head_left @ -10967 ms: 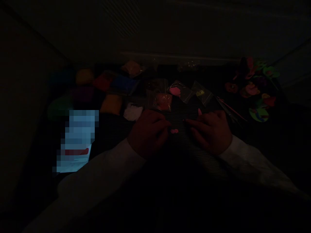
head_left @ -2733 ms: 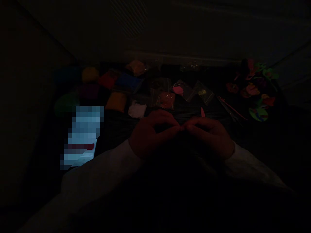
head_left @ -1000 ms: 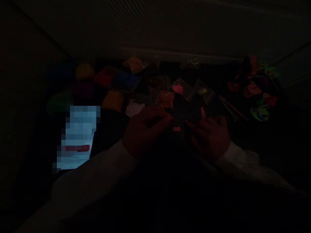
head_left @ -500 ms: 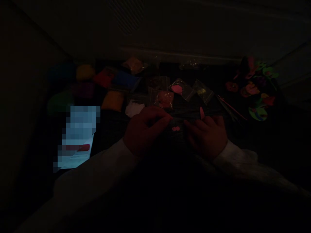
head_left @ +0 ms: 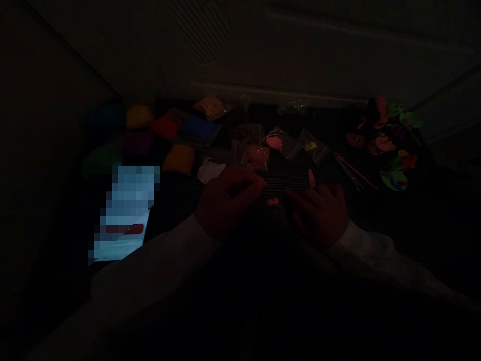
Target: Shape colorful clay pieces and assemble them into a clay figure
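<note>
The scene is very dark. My left hand (head_left: 228,204) is closed, thumb and forefinger pinched together; anything between the tips is too small to make out. Just below and right of those tips, two small round pink pieces (head_left: 272,201), perhaps clay, lie side by side on the dark ridged mat (head_left: 285,174). On their other side rests my right hand (head_left: 319,213), low over the mat, forefinger stretched to the left and the other fingers bent. I see nothing in it. A narrow pink pointed piece (head_left: 311,178) shows just behind its knuckles, its lower end hidden.
A lit phone-like screen (head_left: 131,195), mostly blurred out, lies left of my forearm. Behind my hands are several clay packs, among them orange (head_left: 179,159), white (head_left: 211,170) and blue (head_left: 198,128). Thin tools (head_left: 355,171) and colourful clay figures (head_left: 394,179) lie at right.
At 2.7 s ago my fingertips met in the middle; they are apart now, with the pink pieces in sight between them. Over the last second both hands stay nearly still while the view shifts slightly.
</note>
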The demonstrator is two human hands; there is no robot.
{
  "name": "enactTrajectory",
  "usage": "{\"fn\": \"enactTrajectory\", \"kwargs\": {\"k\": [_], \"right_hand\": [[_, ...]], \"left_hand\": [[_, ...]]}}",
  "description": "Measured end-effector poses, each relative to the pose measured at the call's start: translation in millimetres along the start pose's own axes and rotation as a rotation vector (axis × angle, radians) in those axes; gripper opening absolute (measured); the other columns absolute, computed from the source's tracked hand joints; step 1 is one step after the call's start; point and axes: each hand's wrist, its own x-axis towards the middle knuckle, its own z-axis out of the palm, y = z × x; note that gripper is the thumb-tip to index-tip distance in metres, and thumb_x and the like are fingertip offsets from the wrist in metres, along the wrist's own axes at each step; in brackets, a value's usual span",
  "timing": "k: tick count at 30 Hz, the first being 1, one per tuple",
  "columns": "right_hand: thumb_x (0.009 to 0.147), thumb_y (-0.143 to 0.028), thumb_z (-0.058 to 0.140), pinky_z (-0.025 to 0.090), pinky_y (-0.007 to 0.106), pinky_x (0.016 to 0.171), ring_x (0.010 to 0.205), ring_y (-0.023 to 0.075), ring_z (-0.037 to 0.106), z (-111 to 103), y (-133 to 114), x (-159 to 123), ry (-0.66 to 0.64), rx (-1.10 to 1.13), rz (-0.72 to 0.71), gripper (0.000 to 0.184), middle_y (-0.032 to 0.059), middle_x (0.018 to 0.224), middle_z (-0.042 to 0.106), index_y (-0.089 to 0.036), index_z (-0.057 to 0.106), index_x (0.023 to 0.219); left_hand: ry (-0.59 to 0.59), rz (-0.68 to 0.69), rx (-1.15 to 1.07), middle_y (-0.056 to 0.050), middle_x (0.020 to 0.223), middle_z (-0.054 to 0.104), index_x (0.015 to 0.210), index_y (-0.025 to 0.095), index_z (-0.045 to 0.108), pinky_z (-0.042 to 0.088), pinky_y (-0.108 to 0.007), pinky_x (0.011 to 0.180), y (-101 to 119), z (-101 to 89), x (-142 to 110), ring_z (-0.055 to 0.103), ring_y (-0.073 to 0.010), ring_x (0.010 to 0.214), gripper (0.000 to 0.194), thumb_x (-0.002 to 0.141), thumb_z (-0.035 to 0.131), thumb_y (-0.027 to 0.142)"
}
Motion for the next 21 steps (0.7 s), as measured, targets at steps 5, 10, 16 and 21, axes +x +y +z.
{"fn": "enactTrajectory", "kwargs": {"k": [5,10,16,21], "right_hand": [[0.078,-0.026,0.049,0.028,0.036,0.073,0.074,0.0161,0.048,-1.6,6.3,-0.5,0.111,0.208,0.006,0.032,0.0022,0.079,0.061,-0.021,0.055,0.109],[0.075,-0.027,0.056,0.037,0.031,0.071,0.069,0.0123,0.051,-6.3,11.8,7.8,0.182,0.562,0.2,0.018,-0.0003,0.07,0.054,-0.02,0.061,0.091],[0.073,-0.025,0.059,0.04,0.028,0.06,0.058,0.0085,0.048,-17.4,9.5,15.3,0.197,0.93,0.386,0.009,-0.0038,0.064,0.049,-0.023,0.063,0.081],[0.073,-0.029,0.059,0.035,0.024,0.048,0.053,0.008,0.048,-20.7,6.5,15.5,0.148,1.155,0.444,0.008,-0.0037,0.06,0.05,-0.023,0.063,0.078]], "left_hand": [[0.004,-0.015,-0.022,-0.002,0.087,0.061,0.074,0.019,0.062,0.042,-0.03,0.081,-1.3,-0.8,0.5,0.055,-0.0158,0.086,0.013,0.074,0.053,0.028],[-0.005,0.004,-0.012,-0.002,0.087,0.061,0.075,0.02,0.063,0.043,-0.03,0.079,-2.3,0.7,0.5,0.055,-0.0164,0.086,0.013,0.073,0.054,0.029],[-0.028,0.033,0.059,-0.002,0.088,0.061,0.077,0.019,0.064,0.043,-0.029,0.077,-0.8,4.9,-0.8,0.056,-0.016,0.084,0.014,0.071,0.057,0.03],[-0.047,0.046,0.056,-0.003,0.088,0.061,0.077,0.019,0.063,0.043,-0.029,0.077,0.3,6.2,-2.0,0.056,-0.0163,0.084,0.015,0.071,0.058,0.031]]}}
